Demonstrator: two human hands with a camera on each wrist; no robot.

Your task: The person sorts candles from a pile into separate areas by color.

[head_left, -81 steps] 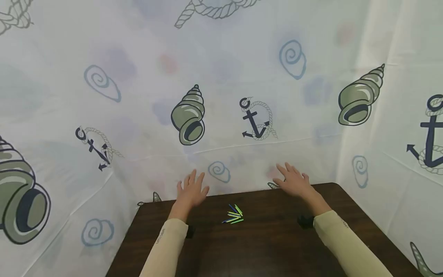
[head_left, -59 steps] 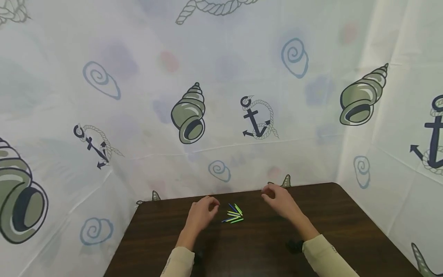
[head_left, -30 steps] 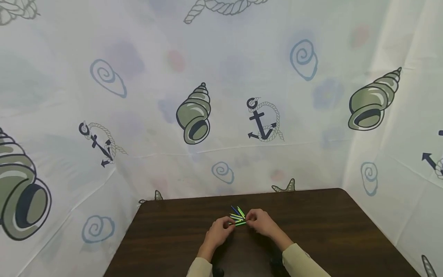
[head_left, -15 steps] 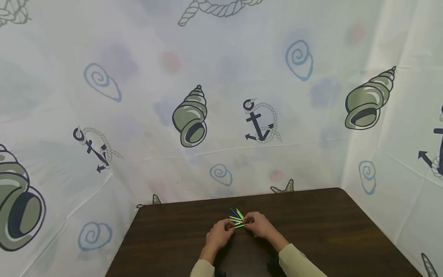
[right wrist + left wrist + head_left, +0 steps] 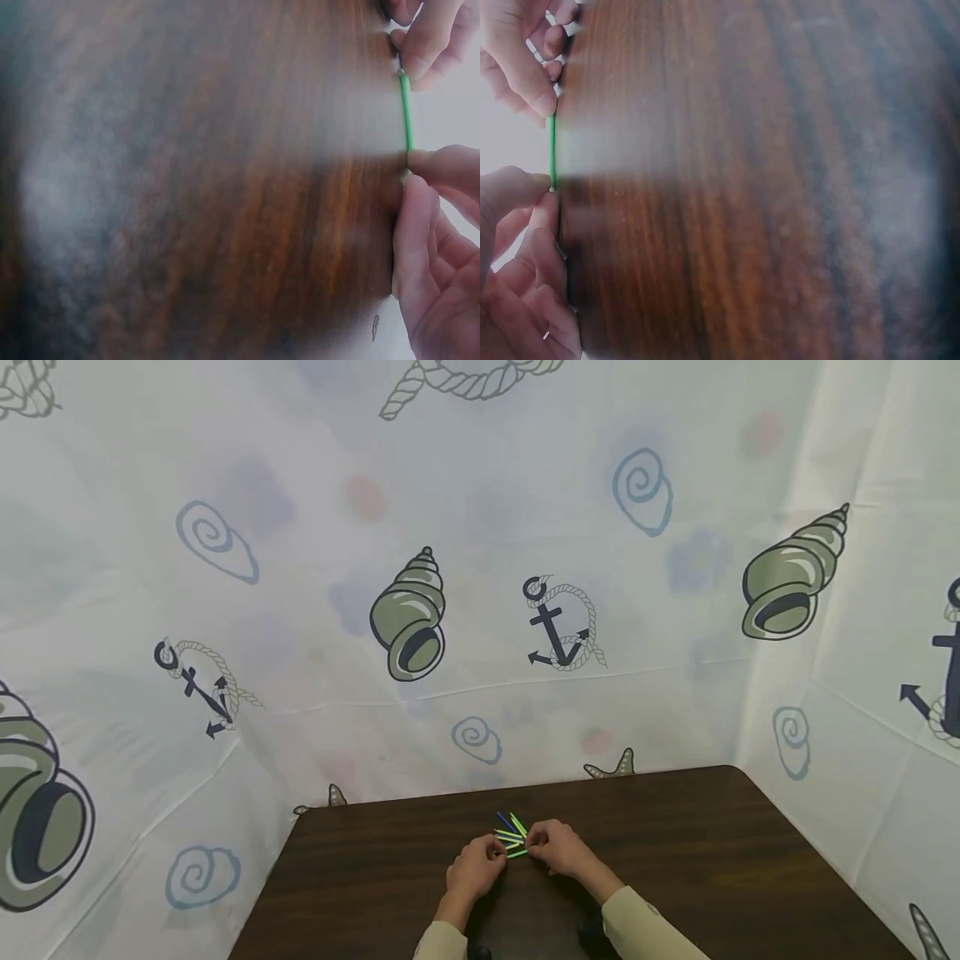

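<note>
A thin green stick (image 5: 517,853) is stretched crosswise between the two hands, at the near side of a small group of sticks. My left hand (image 5: 476,865) pinches its left end between thumb and fingers. The other end is pinched by my right hand (image 5: 561,848). Both wrist views show the same green stick (image 5: 553,150) with its middle bare between the fingertips. Just behind the hands, several yellow-green and blue sticks (image 5: 508,837) lie fanned out on the table, partly hidden by the right fingers.
The dark wooden table (image 5: 360,877) has its back edge close to a pale cloth (image 5: 315,610) printed with shells and anchors. This cloth also hangs along the left and right sides.
Both hands, at first spread apart with loose fingers over the back of the table, have come down and together at the sticks. They now pinch the green stick by its ends.
</note>
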